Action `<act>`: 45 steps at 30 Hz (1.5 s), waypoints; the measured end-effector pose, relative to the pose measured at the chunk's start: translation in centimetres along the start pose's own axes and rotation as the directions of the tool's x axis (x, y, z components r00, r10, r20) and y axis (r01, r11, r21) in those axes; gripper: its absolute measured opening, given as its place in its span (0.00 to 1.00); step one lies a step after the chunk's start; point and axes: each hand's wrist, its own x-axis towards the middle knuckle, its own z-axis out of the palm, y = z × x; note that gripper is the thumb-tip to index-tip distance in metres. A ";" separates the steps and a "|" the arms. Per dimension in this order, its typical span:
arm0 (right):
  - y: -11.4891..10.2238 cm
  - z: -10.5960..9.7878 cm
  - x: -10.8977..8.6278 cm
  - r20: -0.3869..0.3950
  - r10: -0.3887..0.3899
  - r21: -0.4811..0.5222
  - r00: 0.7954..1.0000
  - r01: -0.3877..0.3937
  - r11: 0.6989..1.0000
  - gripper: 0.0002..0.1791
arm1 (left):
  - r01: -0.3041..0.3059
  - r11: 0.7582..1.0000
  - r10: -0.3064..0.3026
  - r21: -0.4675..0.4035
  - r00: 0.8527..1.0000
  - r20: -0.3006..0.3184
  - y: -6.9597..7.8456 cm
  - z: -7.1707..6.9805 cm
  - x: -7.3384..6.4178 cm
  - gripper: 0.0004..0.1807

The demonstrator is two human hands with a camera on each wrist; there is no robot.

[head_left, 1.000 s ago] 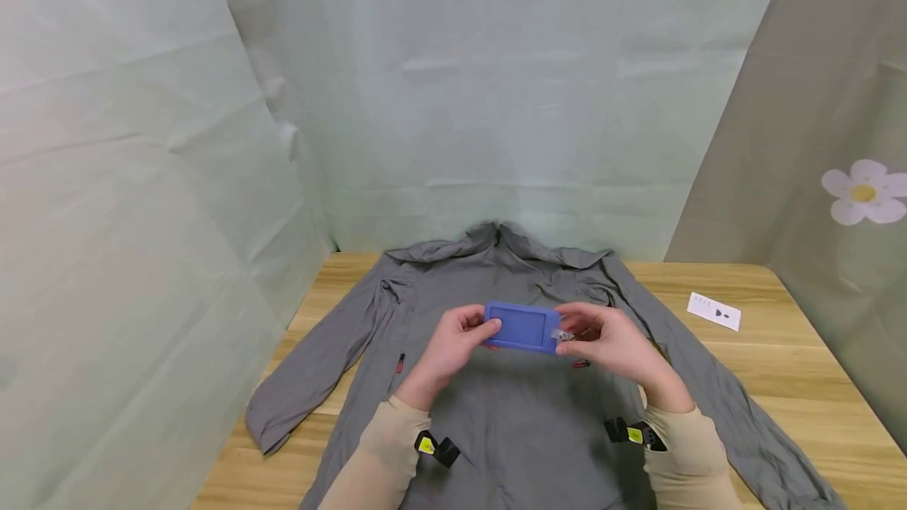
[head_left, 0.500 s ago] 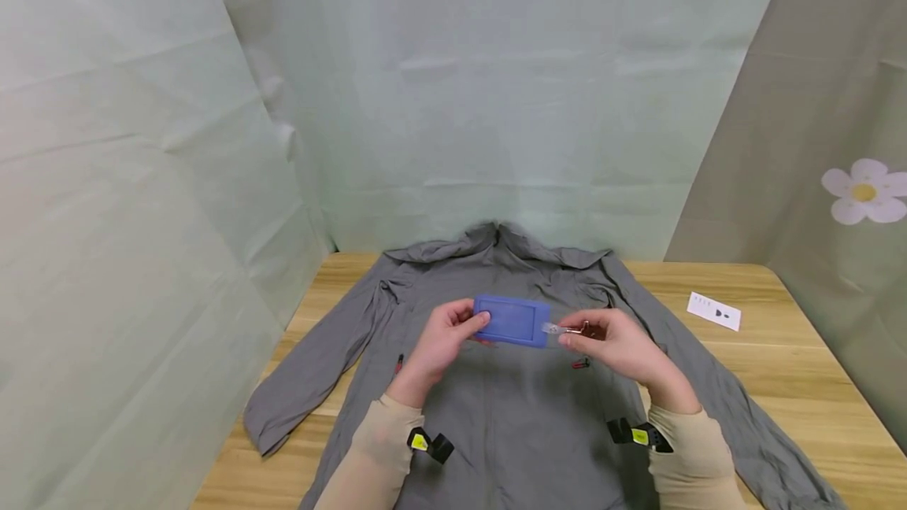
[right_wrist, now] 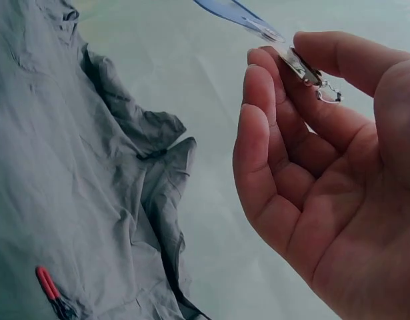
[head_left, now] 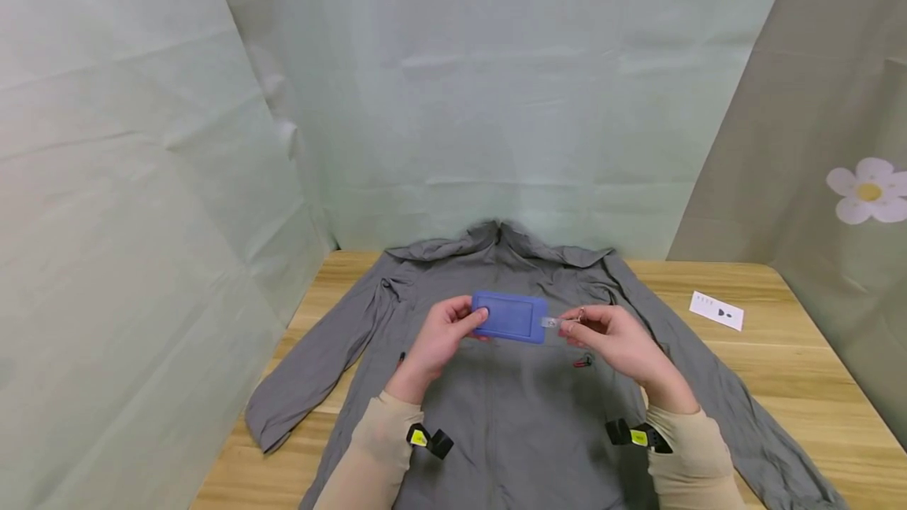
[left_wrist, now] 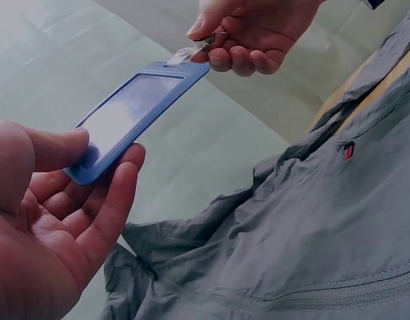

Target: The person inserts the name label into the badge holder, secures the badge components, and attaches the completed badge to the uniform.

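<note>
A blue badge holder (head_left: 512, 316) with a recessed window is held up over the grey jacket (head_left: 489, 408). My left hand (head_left: 442, 334) pinches its left end, thumb on the front face and fingers behind. From the other end a clear strap (left_wrist: 181, 56) runs through a slot to a metal clip (right_wrist: 299, 69). My right hand (head_left: 615, 342) pinches this clip between thumb and fingers; a small ring hangs off the clip in the right wrist view. Underneath, the jacket lies spread front up, collar away from me, with red zip pulls (head_left: 583, 362) on it.
A white card (head_left: 716, 311) with dark marks lies on the wooden table (head_left: 794, 360), right of the jacket. Pale cloth (head_left: 496, 101) hangs behind and on the left. A brownish cloth with a white flower (head_left: 868, 191) hangs on the right.
The badge holder and my left hand have shifted slightly left. My right fingers, earlier at the holder's right edge, have drawn away to the clip, and the clear strap now stretches between.
</note>
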 end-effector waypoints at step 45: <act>-1.9 1.3 0.1 0.034 0.086 0.107 0.996 -0.089 0.990 0.18 | 0.016 0.996 -0.032 -0.084 0.982 -0.188 -0.8 -0.5 0.5 0.12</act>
